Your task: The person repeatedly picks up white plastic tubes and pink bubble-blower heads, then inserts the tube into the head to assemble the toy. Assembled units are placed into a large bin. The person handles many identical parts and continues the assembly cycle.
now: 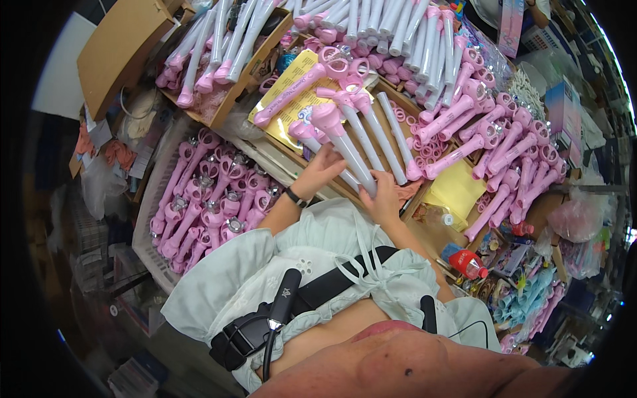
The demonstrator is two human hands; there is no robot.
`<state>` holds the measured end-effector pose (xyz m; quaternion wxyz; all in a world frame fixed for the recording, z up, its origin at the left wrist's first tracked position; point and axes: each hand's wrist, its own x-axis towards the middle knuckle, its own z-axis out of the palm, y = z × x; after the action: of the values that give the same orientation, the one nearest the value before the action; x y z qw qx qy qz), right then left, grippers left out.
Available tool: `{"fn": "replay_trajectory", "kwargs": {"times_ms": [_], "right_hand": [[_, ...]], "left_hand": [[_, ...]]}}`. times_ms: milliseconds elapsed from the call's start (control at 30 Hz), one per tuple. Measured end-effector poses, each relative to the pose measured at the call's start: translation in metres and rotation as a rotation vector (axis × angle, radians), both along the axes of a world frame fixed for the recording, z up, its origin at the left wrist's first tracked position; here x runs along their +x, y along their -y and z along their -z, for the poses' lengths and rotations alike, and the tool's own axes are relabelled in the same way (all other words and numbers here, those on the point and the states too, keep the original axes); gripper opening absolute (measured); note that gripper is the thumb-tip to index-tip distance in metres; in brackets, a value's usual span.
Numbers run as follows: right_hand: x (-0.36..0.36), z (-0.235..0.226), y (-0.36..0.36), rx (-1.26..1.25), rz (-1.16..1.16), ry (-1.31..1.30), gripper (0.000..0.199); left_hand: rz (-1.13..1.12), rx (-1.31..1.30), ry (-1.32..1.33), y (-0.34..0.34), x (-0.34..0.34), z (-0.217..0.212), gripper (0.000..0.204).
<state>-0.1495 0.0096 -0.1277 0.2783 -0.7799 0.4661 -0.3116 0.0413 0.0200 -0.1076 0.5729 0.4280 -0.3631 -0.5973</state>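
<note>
Wands point(345, 142) with pink funnel-shaped heads and long white handles lie bunched in front of the person, over the near edge of the surface point(438, 229), heads pointing away and handle ends toward the body. The left hand point(320, 171) lies with fingers spread and mostly straight against the left side of the bunch, its fingertips touching the white handles; a dark band sits on that wrist. The right hand point(385, 199) is curled around the lower ends of the handles, thumb and fingers closed on them from below.

Just beyond the bunch a yellow printed card point(292, 89) lies under more wands. To the right, many pink wands with ring-shaped tops point(494, 142) are heaped on the surface, and farther back lies a row of white-handled ones point(398, 26). A white basket point(149, 219) at the left holds more pink wands. A cardboard box point(123, 50) stands at the upper left. A red-capped bottle point(468, 263) lies near the right elbow.
</note>
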Motion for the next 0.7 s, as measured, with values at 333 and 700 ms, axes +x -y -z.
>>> {"fn": "replay_trajectory", "kwargs": {"times_ms": [333,700], "right_hand": [[-0.036,0.017,0.002,0.143,-0.009,-0.031,0.023],[-0.104,0.093,-0.026,0.04,0.3,-0.559,0.017]], "left_hand": [[-0.141,-0.237,0.028,0.036,-0.004,-0.051,0.044],[0.435,0.26,0.088,0.019,0.003,-0.049,0.036]]}}
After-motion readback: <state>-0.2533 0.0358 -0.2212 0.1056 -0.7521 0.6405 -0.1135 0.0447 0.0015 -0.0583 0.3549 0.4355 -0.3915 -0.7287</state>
